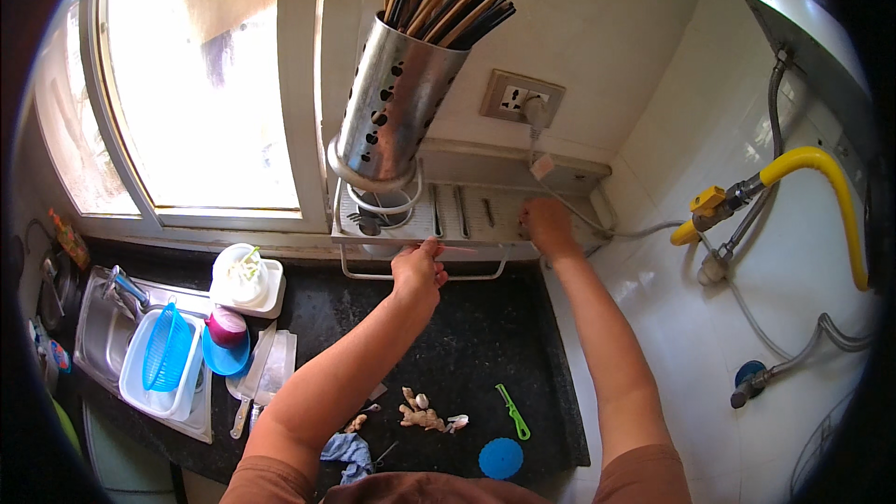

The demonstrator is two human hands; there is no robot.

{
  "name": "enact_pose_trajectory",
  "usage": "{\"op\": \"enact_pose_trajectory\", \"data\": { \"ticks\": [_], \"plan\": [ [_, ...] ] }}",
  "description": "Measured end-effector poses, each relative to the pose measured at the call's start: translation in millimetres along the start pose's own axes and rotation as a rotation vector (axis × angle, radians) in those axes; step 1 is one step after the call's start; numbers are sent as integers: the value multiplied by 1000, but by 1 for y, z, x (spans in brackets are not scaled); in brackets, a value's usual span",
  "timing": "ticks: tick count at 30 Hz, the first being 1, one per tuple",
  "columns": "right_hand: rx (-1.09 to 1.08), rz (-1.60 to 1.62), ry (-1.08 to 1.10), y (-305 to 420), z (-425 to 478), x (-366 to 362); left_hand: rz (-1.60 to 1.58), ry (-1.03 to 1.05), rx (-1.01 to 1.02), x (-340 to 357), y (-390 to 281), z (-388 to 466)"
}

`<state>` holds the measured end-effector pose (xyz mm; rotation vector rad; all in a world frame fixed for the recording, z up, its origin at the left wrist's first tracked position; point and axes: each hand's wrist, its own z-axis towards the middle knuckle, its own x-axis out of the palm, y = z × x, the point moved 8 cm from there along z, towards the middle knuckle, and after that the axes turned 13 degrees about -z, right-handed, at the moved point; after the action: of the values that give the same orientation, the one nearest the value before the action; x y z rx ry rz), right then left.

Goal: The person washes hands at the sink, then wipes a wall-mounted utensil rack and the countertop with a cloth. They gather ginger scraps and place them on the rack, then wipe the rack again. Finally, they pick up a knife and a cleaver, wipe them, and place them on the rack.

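My left hand is at the front edge of a wall-mounted metal shelf, thumb and fingers pinched on a thin pinkish strip that points right. Over the shelf's right end is my right hand, its fingers curled. Whether it grips anything is hidden. Narrow dark slots run across the shelf between the hands. Left of them, a white ring holder surrounds a cup with metal utensils. A perforated steel holder full of wooden and black chopsticks leans above it.
A white cable runs from the wall socket past my right hand. Ginger, garlic, a green peeler and a blue lid lie on the black counter. Knives are beside the sink. A yellow gas hose hangs right.
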<state>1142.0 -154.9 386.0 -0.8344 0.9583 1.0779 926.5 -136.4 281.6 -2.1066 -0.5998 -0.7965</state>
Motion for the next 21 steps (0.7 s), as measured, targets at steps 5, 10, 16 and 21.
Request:
{"op": "enact_pose_trajectory", "data": {
  "ticks": [5,10,16,21],
  "plan": [
    [-39,-330,-28,-8,3,2,10,-3,-20,5,4,0],
    [-79,39,489,-16,-24,-32,2,-13,1,1,0,0],
    [-89,476,667,12,-92,-3,6,-1,-5,3,2,-1],
    [-310,239,276,31,-115,-1,21,36,-10,2,3,1]
  ]
}}
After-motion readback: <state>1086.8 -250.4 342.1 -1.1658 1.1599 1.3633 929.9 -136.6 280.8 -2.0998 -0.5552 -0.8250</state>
